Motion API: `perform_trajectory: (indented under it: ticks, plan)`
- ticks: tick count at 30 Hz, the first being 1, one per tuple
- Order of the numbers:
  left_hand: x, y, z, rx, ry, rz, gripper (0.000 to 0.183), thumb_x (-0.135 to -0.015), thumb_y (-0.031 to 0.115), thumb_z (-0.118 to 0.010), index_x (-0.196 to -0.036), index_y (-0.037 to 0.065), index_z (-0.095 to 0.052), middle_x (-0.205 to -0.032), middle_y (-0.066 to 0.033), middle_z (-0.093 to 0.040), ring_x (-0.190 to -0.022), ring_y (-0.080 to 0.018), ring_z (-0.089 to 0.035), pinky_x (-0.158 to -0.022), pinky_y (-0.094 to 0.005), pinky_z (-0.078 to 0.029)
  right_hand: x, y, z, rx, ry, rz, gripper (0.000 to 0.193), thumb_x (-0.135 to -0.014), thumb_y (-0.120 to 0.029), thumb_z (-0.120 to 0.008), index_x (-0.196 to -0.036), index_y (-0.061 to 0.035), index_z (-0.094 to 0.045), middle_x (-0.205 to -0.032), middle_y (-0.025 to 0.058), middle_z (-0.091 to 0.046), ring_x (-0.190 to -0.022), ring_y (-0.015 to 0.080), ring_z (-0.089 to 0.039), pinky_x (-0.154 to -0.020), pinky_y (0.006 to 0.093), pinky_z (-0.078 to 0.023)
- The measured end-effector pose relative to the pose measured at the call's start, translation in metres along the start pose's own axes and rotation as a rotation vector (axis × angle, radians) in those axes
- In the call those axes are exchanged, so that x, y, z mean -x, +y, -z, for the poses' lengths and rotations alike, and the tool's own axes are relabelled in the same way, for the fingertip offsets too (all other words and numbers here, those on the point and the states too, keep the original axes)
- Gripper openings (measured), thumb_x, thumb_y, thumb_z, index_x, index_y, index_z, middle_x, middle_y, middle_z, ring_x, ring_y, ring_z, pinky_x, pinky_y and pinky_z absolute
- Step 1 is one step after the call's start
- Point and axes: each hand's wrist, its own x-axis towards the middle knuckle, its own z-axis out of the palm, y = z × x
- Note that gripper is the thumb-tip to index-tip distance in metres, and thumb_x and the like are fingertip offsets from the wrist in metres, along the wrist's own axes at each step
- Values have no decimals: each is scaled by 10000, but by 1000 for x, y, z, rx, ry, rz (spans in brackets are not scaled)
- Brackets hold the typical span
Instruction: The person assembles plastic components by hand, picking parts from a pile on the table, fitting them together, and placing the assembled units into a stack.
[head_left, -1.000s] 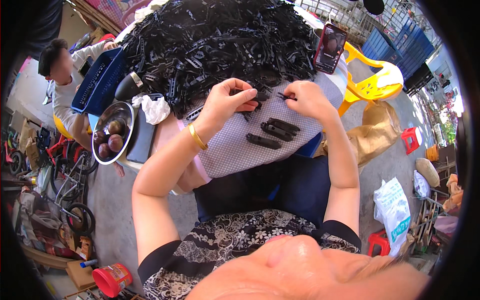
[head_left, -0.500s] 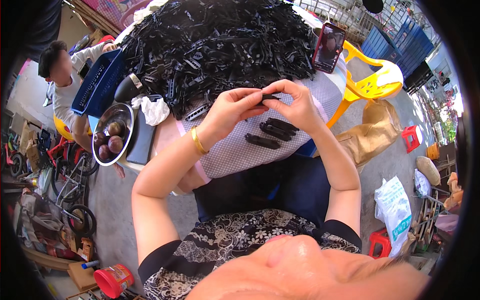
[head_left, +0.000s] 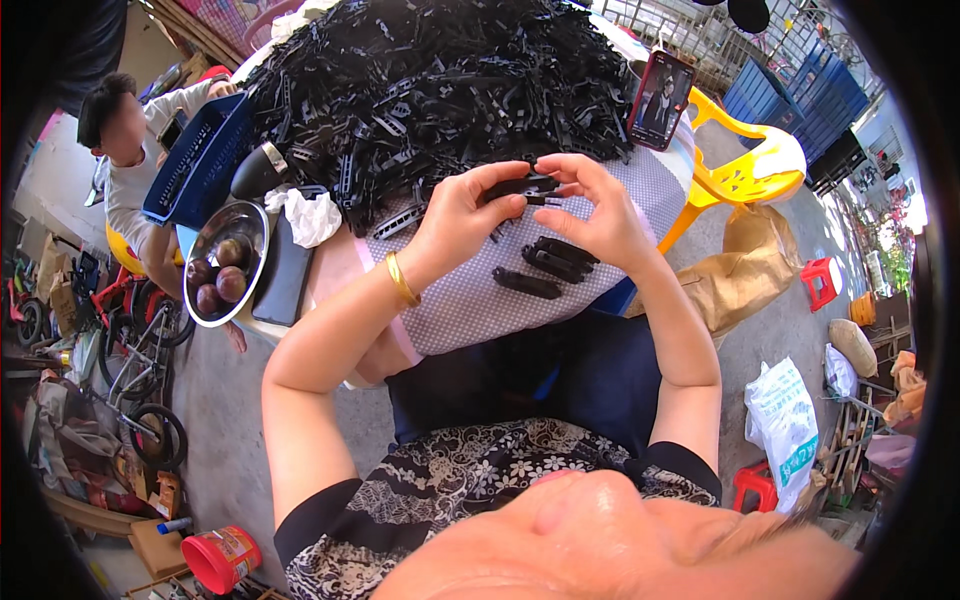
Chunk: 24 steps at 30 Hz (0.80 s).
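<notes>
Above the front of the table, my left hand (head_left: 462,215) grips a slim black plastic piece (head_left: 527,186) between thumb and fingers. My right hand (head_left: 598,212) is curled round the other end of it, with the thumb a little below. How its fingertips touch the piece is partly hidden. Several similar black pieces (head_left: 560,258) lie side by side just below my hands, and one more piece (head_left: 527,282) rests a little to their left. Beyond my hands rises a large heap of black plastic parts (head_left: 430,90).
On the left stand a metal bowl (head_left: 262,255) of round purple fruit, a dark flat case (head_left: 283,275), crumpled tissue (head_left: 312,220) and a blue basket (head_left: 200,160). A propped phone (head_left: 660,100) and yellow chair (head_left: 745,160) are right. Another person (head_left: 130,170) sits far left.
My fingers have moved apart from their close pinch, and more of the black piece now shows between them. The pieces on the table lie as before.
</notes>
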Motion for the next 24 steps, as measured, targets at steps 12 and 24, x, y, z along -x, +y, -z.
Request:
perform_trajectory:
  ticks: [12, 24]
  plan:
    - [8, 13, -9, -490, 107, -351, 295, -783, 20, -664, -1076, 15, -626, -874, -137, -678, -757, -168, -659, -678, -267, -507, 4, -5, 7, 159, -74, -44, 345, -735, -128, -743, -1009, 29, -603, -873, 129, -648, -747, 185, -641, -687, 285, -504]
    - [4, 5, -6, -230, -29, -153, 336, -796, 1, -664, -1128, 18, -614, -923, -56, -676, -814, -62, -589, -713, -233, -501, 2, 14, 20, -23, -145, -66, 259, -780, -117, -709, -991, -2, -611, -898, 88, -659, -751, 165, -632, -680, 281, -502]
